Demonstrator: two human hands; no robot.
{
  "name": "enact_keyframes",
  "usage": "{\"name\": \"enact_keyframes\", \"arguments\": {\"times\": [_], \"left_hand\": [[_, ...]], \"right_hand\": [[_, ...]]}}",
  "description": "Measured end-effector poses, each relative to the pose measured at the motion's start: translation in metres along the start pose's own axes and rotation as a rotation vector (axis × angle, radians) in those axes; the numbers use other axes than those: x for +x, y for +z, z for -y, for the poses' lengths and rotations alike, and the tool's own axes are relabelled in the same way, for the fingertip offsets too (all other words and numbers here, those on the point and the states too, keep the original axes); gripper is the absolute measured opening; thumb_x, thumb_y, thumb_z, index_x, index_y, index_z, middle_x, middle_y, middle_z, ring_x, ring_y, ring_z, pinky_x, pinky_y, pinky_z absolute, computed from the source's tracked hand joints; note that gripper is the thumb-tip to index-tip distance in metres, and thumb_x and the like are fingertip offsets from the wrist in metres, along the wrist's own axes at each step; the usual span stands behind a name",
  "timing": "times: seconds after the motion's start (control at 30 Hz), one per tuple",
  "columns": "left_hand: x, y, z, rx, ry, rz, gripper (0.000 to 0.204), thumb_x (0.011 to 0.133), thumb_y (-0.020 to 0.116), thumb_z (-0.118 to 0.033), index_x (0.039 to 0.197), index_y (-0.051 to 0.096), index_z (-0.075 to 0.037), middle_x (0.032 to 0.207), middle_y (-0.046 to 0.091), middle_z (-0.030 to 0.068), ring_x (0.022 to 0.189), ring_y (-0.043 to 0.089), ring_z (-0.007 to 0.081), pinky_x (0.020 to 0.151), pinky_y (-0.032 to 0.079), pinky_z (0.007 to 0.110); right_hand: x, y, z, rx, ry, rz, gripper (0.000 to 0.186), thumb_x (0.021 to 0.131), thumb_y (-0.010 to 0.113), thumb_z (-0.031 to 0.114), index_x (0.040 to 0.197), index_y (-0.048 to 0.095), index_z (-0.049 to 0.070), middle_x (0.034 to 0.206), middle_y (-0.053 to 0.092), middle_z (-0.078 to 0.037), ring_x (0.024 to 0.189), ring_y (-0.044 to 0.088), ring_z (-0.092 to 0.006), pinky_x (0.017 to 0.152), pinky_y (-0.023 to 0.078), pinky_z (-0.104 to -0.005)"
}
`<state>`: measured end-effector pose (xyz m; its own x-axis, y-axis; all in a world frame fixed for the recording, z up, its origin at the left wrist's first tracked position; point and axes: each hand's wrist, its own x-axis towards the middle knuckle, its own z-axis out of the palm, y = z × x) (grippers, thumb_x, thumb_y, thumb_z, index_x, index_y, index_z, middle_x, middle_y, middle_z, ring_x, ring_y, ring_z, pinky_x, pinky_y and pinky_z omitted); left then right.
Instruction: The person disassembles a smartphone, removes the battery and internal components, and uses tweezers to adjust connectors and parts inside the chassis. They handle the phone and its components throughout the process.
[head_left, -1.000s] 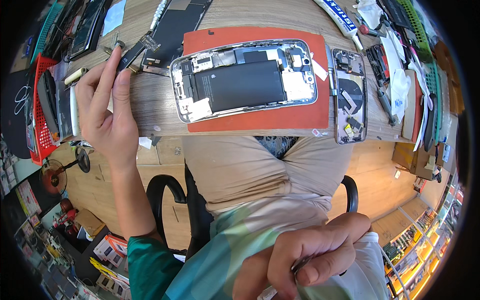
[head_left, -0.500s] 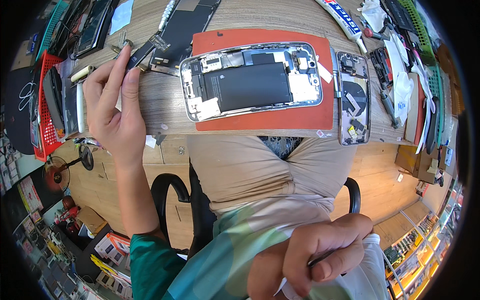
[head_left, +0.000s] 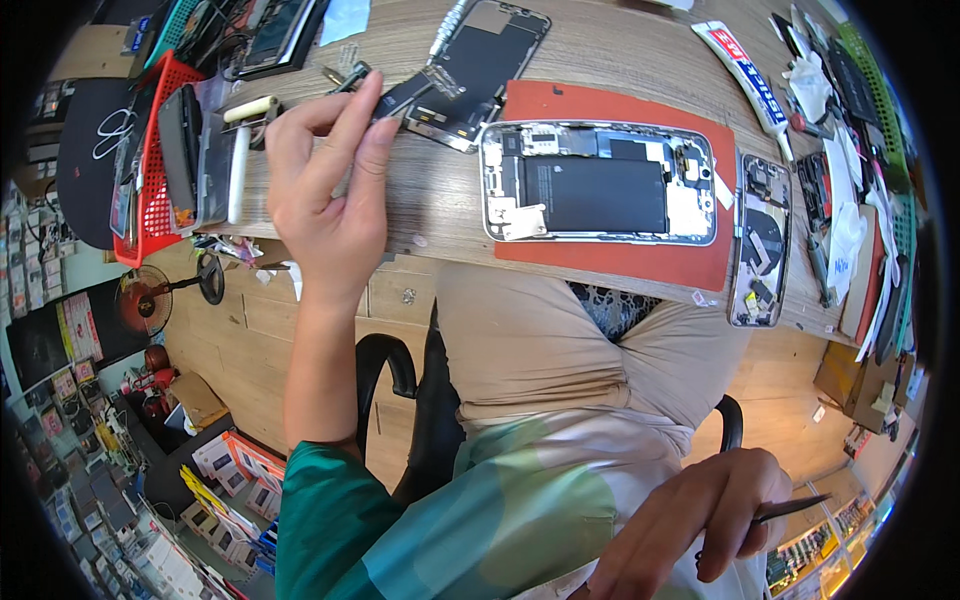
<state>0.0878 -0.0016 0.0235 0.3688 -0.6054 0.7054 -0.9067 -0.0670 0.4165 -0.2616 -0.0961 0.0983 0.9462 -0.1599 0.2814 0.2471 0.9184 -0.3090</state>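
Note:
My left hand is raised over the table's near left side. Its thumb and index finger pinch a dark, strip-shaped phone part with a metallic connector end. Low at the right, close to my body, my right hand is closed around a dark pointed tool that looks like tweezers; its other end is mostly hidden by the fingers. An opened phone with a black battery lies on a red-orange mat. Behind the pinched part rests a detached phone screen, its inner side up.
Right of the mat lies another phone housing with loose small parts. A glue tube, papers and tools line the right side. At the left stand a red basket and a white stick. Table's edge is near my lap.
The view has shifted, so the table things appear farther right. My right hand has turned and moved right, and the pointed tool's tip now sticks out. My left hand keeps its pinch.

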Motion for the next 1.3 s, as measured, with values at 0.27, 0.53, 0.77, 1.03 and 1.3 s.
{"name": "enact_keyframes", "arguments": {"times": [0.27,0.53,0.77,1.03,1.3], "left_hand": [[0.000,-0.002,0.000,0.048,-0.018,0.008,0.036,0.099,0.084,-0.004,0.135,0.085,-0.006,0.114,0.078,0.0089,0.105,0.065,0.0247,0.094,0.053,0.035],[0.000,0.000,-0.003,0.061,-0.033,0.005,0.035,0.103,0.080,-0.003,0.138,0.083,-0.005,0.116,0.078,0.0090,0.111,0.068,0.0226,0.103,0.052,0.034],[0.002,0.003,-0.001,0.150,-0.114,-0.013,0.031,0.099,0.085,-0.006,0.130,0.088,-0.008,0.116,0.083,0.0070,0.114,0.064,0.0290,0.101,0.053,0.039],[0.001,0.004,0.000,0.269,-0.173,-0.007,0.028,0.101,0.084,-0.010,0.129,0.088,-0.009,0.118,0.084,0.0073,0.116,0.062,0.0320,0.104,0.052,0.042],[0.001,0.005,-0.005,0.366,-0.268,0.030,0.027,0.104,0.082,-0.012,0.130,0.088,-0.009,0.121,0.083,0.0094,0.123,0.067,0.0277,0.111,0.051,0.040]], "right_hand": [[0.011,-0.001,0.015,-0.060,0.015,0.026,0.038,0.123,0.050,0.031,0.136,0.069,0.001,0.118,0.075,-0.045,0.112,0.078,-0.0564,0.093,0.067,-0.0648],[0.006,0.006,0.008,-0.029,-0.042,0.040,0.039,0.122,0.054,0.027,0.150,0.064,0.002,0.131,0.073,-0.044,0.117,0.078,-0.0545,0.098,0.062,-0.0726],[-0.011,-0.018,0.049,-0.233,0.016,0.160,0.023,0.117,0.054,0.009,0.131,0.061,-0.008,0.117,0.075,-0.043,0.091,0.076,-0.0500,0.086,0.064,-0.0647],[-0.033,-0.010,0.037,-0.395,-0.163,-0.261,0.033,0.118,0.060,0.022,0.111,0.073,-0.007,0.082,0.076,-0.025,0.063,0.068,-0.0337,0.063,0.058,-0.0502],[-0.029,-0.009,0.036,-0.636,-0.125,-0.461,0.039,0.114,0.068,0.030,0.099,0.076,-0.006,0.076,0.073,-0.017,0.055,0.064,-0.0240,0.056,0.052,-0.0396]]}}
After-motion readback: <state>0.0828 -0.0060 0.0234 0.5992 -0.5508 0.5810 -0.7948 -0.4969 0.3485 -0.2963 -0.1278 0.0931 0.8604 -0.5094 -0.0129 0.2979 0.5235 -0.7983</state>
